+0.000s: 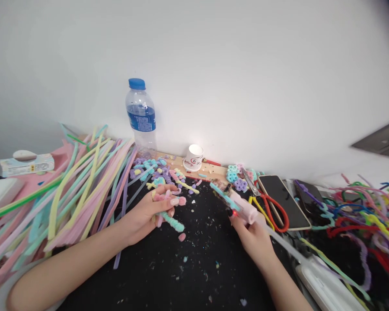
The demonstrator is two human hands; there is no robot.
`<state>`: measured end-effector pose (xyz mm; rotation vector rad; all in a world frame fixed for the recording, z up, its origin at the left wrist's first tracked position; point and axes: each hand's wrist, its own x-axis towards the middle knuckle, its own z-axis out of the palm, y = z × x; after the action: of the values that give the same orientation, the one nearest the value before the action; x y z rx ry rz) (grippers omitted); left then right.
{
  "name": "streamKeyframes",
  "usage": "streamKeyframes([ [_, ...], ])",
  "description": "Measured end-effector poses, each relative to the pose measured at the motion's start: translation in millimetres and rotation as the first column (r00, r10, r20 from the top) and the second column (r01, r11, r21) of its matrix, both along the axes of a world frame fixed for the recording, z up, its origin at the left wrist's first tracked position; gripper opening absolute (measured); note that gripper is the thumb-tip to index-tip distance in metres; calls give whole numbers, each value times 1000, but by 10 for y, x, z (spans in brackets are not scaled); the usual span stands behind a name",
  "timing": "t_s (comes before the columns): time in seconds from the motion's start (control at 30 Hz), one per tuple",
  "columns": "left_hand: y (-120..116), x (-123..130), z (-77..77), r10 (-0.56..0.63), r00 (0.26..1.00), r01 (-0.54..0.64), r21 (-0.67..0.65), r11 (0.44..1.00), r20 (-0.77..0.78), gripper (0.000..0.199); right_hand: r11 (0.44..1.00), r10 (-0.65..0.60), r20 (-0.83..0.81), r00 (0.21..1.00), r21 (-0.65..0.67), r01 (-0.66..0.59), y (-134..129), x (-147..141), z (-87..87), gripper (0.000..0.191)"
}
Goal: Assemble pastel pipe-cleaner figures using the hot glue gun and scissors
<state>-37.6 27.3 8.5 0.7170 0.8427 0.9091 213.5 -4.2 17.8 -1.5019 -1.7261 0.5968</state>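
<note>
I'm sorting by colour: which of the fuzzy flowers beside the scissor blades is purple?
The purple flower at the cluster's near edge, just left of the scissor blades and closest to the right hand; the others there are turquoise or pink.

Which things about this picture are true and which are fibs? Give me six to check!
1. The left hand holds a fuzzy piece. True.
2. The bottle has a red cap. False: the bottle's cap is blue.
3. The right hand holds a pink tool. True.
4. The little light by the right thumb glows green. False: the light is red.
5. The cup is to the right of the bottle. True.
6. The scissors are left of the bottle. False: the scissors are far to its right, by the phone.
</note>
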Motion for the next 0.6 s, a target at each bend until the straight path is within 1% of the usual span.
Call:
streamKeyframes([
  [0.1,-2,-11,-4,0,1000,1,-4,1000,24,27,996,-69,231,970,66,56,54,41,29,30],
  [0.17,-2,-19,-1,0,999,1,-10,1000,49,28,991,-127,376,918,94,99,89,79,-13,35],
  [0.23,-2,-26,2,-7,997,9,-24,1000,80,30,985,-167,504,847,121,122,119,121,-86,39],
  [0.33,-3,-33,10,-15,993,20,-42,999,120,30,979,-204,634,746,128,159,145,166,-183,43],
  [0.4,-7,-35,19,-16,990,23,-48,999,138,29,974,-225,674,703,133,184,145,170,-202,44],
  [0.47,-13,-34,31,-18,988,26,-49,998,155,27,965,-260,675,690,160,207,130,147,-175,46],
  [0.5,-15,-33,38,-20,986,28,-50,998,164,26,959,-283,658,698,184,215,116,126,-148,47],
  [0.57,-18,-31,46,-26,984,35,-50,998,177,26,952,-297,583,756,241,188,78,60,-87,47],
  [0.6,-19,-30,47,-27,984,36,-50,998,178,26,953,-270,527,806,267,145,53,14,-60,45],
])
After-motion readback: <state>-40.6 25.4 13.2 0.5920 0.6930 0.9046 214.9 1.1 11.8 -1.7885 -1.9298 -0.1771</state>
